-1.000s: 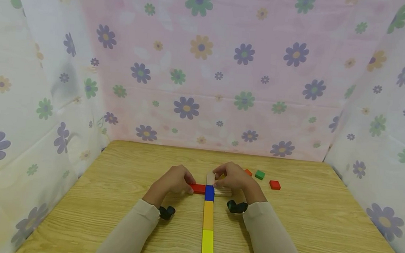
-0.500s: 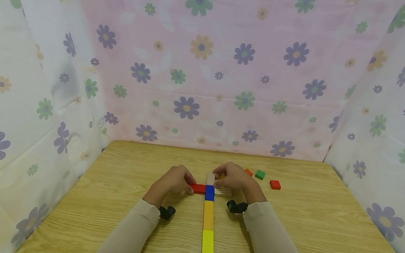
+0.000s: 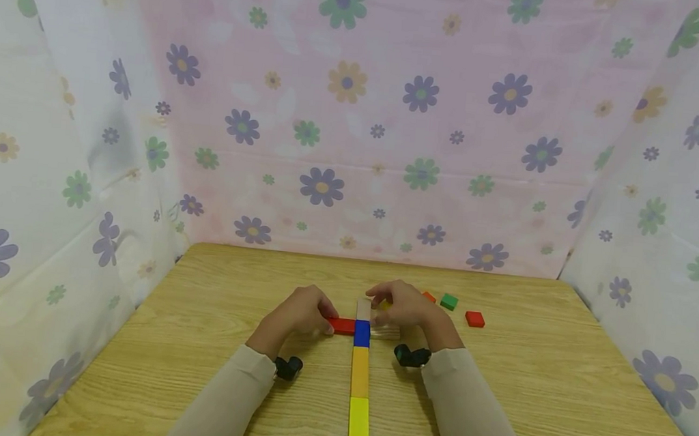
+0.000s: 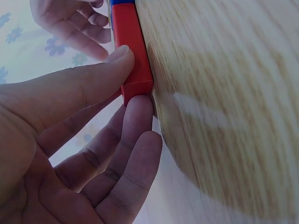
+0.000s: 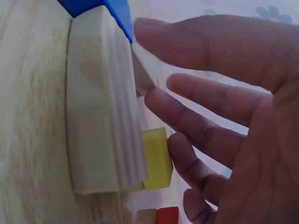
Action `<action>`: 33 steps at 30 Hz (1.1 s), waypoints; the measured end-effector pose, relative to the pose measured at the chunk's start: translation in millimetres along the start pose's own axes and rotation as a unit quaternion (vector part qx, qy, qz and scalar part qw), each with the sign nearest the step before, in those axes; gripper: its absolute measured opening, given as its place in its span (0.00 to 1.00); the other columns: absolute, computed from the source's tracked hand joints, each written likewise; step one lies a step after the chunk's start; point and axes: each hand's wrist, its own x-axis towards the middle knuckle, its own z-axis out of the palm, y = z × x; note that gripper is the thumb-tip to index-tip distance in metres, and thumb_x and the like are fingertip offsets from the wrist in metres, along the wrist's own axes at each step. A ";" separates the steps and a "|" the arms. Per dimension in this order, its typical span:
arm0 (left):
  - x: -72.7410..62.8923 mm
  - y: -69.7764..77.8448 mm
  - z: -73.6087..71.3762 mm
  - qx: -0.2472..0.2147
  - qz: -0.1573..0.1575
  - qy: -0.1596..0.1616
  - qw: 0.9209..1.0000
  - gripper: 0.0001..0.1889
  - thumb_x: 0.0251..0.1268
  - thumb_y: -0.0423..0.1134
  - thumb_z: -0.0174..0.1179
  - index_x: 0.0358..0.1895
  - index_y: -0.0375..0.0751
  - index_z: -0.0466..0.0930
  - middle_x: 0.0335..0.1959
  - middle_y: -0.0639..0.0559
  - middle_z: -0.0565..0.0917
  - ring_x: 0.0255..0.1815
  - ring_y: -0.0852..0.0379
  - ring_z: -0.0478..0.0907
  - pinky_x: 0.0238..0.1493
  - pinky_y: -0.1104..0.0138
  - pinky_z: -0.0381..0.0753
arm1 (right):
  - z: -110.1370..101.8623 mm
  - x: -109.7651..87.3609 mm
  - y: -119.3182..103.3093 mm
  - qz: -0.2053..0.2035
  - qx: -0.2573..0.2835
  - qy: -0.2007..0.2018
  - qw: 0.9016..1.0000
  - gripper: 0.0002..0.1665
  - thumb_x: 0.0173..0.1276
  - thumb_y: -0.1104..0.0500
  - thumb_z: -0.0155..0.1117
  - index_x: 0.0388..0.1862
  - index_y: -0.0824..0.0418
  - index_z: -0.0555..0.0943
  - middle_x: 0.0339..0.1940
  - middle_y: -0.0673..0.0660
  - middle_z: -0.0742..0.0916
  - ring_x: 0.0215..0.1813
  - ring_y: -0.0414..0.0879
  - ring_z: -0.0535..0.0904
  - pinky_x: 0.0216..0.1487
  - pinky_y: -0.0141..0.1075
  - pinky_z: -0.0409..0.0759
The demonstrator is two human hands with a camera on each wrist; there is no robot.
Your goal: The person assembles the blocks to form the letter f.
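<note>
Several blocks form a cross on the table. A blue block point(image 3: 361, 333) is at its centre, with an orange block point(image 3: 360, 372) and a yellow block point(image 3: 359, 421) in line on the near side. My left hand point(image 3: 300, 311) holds the outer end of the red block point(image 4: 133, 51), the cross's left arm, with thumb and fingers. A plain wooden block point(image 3: 363, 309) extends beyond the blue one; another plain wooden block point(image 5: 100, 107) makes the right arm, partly hidden in the head view. Over these two, my right hand point(image 3: 403, 306) hovers with fingers spread, holding nothing.
A smaller yellow block point(image 5: 156, 158) lies close behind the right arm of the cross. Farther right are a green block point(image 3: 449, 301), a red block point(image 3: 474, 319) and a partly hidden orange-red block point(image 3: 428, 297). Flowered cloth point(image 3: 355, 143) encloses the wooden table point(image 3: 228, 270) behind and at the sides.
My right thumb and index finger have parted slightly and come away from the far plain wooden block. The left hand and the blocks stay where they were.
</note>
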 end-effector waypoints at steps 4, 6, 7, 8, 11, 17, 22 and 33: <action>0.5 -0.9 0.2 0.001 0.000 -0.002 1.000 0.10 0.57 0.34 0.77 0.43 0.46 0.93 0.41 0.54 0.90 0.46 0.52 0.83 0.57 0.51 0.84 | -1.4 -2.2 0.4 0.006 0.003 -0.007 1.000 0.35 0.56 0.58 0.83 0.64 0.54 0.83 0.52 0.50 0.87 0.57 0.49 0.80 0.65 0.53 0.79; 0.8 -1.3 0.4 0.001 0.000 -0.002 1.000 0.10 0.57 0.34 0.77 0.43 0.46 0.93 0.41 0.54 0.90 0.46 0.52 0.83 0.57 0.51 0.84 | -1.2 -2.2 1.6 0.011 0.004 -0.006 1.000 0.34 0.56 0.58 0.83 0.63 0.53 0.84 0.52 0.49 0.87 0.57 0.48 0.80 0.65 0.53 0.79; 0.8 -1.3 0.5 0.001 0.000 -0.002 1.000 0.10 0.57 0.34 0.77 0.43 0.46 0.93 0.41 0.54 0.90 0.46 0.52 0.83 0.57 0.51 0.84 | -1.0 -2.2 1.8 0.013 0.005 -0.005 1.000 0.33 0.56 0.58 0.83 0.63 0.52 0.84 0.52 0.48 0.87 0.57 0.48 0.80 0.65 0.52 0.80; 0.8 -1.3 0.5 0.001 0.000 -0.002 1.000 0.10 0.57 0.34 0.77 0.43 0.46 0.93 0.41 0.54 0.90 0.46 0.53 0.83 0.57 0.51 0.84 | -1.0 -2.1 2.3 0.013 0.005 -0.004 1.000 0.32 0.56 0.58 0.83 0.62 0.52 0.85 0.52 0.48 0.87 0.57 0.48 0.80 0.65 0.52 0.80; 0.9 -1.4 0.6 0.002 0.001 -0.002 1.000 0.10 0.57 0.34 0.77 0.43 0.46 0.93 0.41 0.54 0.90 0.46 0.53 0.83 0.56 0.52 0.84 | -0.9 -1.8 2.8 0.013 0.004 -0.003 1.000 0.31 0.57 0.58 0.82 0.61 0.51 0.85 0.51 0.48 0.88 0.56 0.47 0.81 0.64 0.52 0.80; 2.0 -2.6 0.6 0.002 0.001 -0.002 1.000 0.10 0.57 0.34 0.77 0.42 0.45 0.93 0.40 0.54 0.90 0.46 0.53 0.83 0.56 0.52 0.84 | -0.4 -1.6 2.2 0.014 -0.002 0.000 1.000 0.31 0.57 0.58 0.82 0.62 0.51 0.85 0.51 0.47 0.87 0.55 0.46 0.81 0.64 0.51 0.80; 2.4 -2.4 -0.1 0.001 -0.002 -0.001 1.000 0.10 0.57 0.34 0.78 0.42 0.45 0.93 0.41 0.54 0.90 0.46 0.52 0.83 0.56 0.51 0.84 | -0.6 -1.8 1.0 0.017 -0.005 0.000 1.000 0.32 0.57 0.58 0.82 0.62 0.51 0.85 0.51 0.47 0.87 0.56 0.47 0.81 0.64 0.52 0.80; 1.5 -2.1 -0.4 0.000 0.001 -0.002 1.000 0.10 0.57 0.34 0.77 0.43 0.45 0.93 0.41 0.54 0.90 0.46 0.53 0.82 0.56 0.51 0.83 | -0.5 -3.1 -2.7 0.020 -0.004 -0.002 1.000 0.32 0.57 0.58 0.82 0.62 0.51 0.85 0.52 0.48 0.87 0.56 0.47 0.81 0.64 0.52 0.80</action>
